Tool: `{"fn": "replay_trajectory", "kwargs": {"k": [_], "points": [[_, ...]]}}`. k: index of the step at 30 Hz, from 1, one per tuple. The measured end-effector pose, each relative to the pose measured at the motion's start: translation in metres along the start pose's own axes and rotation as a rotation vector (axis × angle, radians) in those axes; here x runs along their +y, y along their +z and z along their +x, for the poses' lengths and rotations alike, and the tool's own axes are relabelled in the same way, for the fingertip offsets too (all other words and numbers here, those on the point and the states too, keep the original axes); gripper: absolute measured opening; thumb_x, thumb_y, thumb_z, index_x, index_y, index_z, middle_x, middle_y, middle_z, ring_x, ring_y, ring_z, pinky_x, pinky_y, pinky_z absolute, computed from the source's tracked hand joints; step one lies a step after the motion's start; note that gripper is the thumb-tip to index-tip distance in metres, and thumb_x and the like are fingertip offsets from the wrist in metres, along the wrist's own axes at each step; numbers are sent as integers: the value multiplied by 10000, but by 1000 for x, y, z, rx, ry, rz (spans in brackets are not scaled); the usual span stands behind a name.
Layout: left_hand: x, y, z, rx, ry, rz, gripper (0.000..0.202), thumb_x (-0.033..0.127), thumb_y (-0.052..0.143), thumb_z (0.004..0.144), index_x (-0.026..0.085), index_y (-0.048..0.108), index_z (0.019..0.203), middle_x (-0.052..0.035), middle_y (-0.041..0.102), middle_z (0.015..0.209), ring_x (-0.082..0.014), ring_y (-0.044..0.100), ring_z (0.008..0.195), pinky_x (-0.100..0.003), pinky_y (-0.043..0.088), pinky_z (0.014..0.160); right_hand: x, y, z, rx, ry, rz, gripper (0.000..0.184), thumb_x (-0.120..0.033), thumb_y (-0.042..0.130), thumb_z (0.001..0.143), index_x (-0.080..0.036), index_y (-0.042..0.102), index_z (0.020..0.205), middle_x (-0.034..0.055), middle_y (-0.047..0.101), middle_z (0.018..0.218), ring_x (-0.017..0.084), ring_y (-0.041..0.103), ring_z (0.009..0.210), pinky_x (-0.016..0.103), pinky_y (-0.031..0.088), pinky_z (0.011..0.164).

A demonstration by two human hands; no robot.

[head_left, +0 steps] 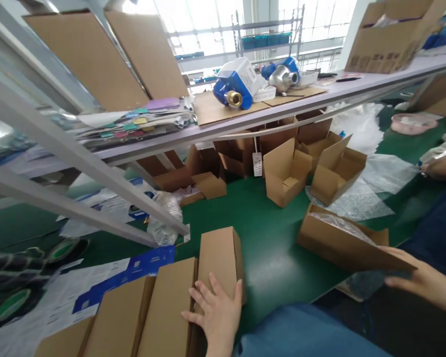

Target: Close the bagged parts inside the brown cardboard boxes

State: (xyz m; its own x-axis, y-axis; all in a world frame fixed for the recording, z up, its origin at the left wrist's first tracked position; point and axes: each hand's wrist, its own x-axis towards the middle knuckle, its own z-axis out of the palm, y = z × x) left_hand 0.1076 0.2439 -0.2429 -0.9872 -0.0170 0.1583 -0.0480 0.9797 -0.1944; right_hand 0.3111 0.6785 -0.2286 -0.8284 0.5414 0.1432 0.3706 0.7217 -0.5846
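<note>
My left hand [217,312] lies with fingers spread on top of a closed cardboard box [219,253]. This box stands at the right end of a row of similar closed boxes [171,297]. On the right, my right hand [423,282] grips the flap of an open cardboard box [330,245], thumb under the flap and fingers above it. That box sits tilted at the edge of the green table [271,267]. Clear plastic wrap [344,225] shows inside it; whatever the wrap covers is hidden.
Several open boxes [288,171] stand under a shelf [238,119] that bears blue meters with metal fittings [238,84]. Bubble wrap [367,193] lies behind my right hand. A co-worker's hand [442,158] is at the right edge. Tape rolls [13,302] and printed sheets lie left.
</note>
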Motion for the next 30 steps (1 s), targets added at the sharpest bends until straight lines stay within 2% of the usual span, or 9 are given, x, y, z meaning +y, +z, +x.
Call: {"fn": "replay_trajectory", "kwargs": {"k": [3,7,12,16,19,21,24,27,30], "points": [[10,-4,-3,44,251,-146,545,379,366,869,131,327,1352,-190,216,1440,-357,52,1348,-648,57,1025,-56,41,-15,27,-38,-34,349,-535,511,764,-247,664,887,58,656,877,208,610,810,345,509,751],[37,-16,-10,-286,735,-535,434,364,313,894,197,434,1276,-63,454,1326,-190,368,1253,-417,252,1088,-155,89,-19,-66,-111,-84,435,-426,345,882,-124,617,1038,117,644,857,243,574,786,433,492,763],[57,-37,-23,-646,769,-895,422,330,375,878,220,394,1285,-37,508,1266,-148,479,1146,-288,388,995,-228,108,-14,-294,-410,277,418,-289,355,895,-150,437,1281,78,558,1193,191,500,1099,367,448,956],[50,-41,-28,-677,513,-1059,419,367,341,898,198,360,1282,-77,503,1257,-168,523,1079,-328,415,951,-182,86,-12,-33,-415,304,316,-249,440,860,-266,547,1157,32,570,1168,173,497,1111,384,416,989],[48,-33,-27,-538,367,-1162,349,383,339,903,214,403,1202,-69,528,1163,-168,531,1022,-348,419,917,-107,78,3,298,18,262,341,-378,499,821,-219,558,1116,82,582,1101,212,549,1005,450,430,940],[53,-22,-24,-470,293,-1291,351,396,405,879,212,401,1179,-73,497,1155,-171,503,1051,-351,397,940,-64,85,20,341,255,396,478,-467,527,782,-200,495,1177,107,554,1141,223,552,1007,454,439,925],[72,-2,-17,-508,143,-1530,498,411,598,765,200,357,1147,-95,435,1194,-196,446,1134,-363,347,998,-34,108,47,-28,316,726,658,-512,571,735,-238,361,1295,105,425,1326,226,430,1202,413,370,1018],[98,17,-14,-579,35,-1645,606,396,697,673,208,262,1050,-92,480,1081,-193,535,993,-375,435,899,-42,130,69,-502,322,890,764,-494,594,723,-280,243,1366,71,306,1420,221,370,1257,377,352,1040],[118,27,-16,-540,-73,-1680,658,352,738,625,224,204,987,-74,477,1019,-179,565,888,-361,490,799,-58,140,83,-749,311,907,894,-412,678,662,-297,169,1388,65,391,1367,238,484,1150,361,472,918]]}}
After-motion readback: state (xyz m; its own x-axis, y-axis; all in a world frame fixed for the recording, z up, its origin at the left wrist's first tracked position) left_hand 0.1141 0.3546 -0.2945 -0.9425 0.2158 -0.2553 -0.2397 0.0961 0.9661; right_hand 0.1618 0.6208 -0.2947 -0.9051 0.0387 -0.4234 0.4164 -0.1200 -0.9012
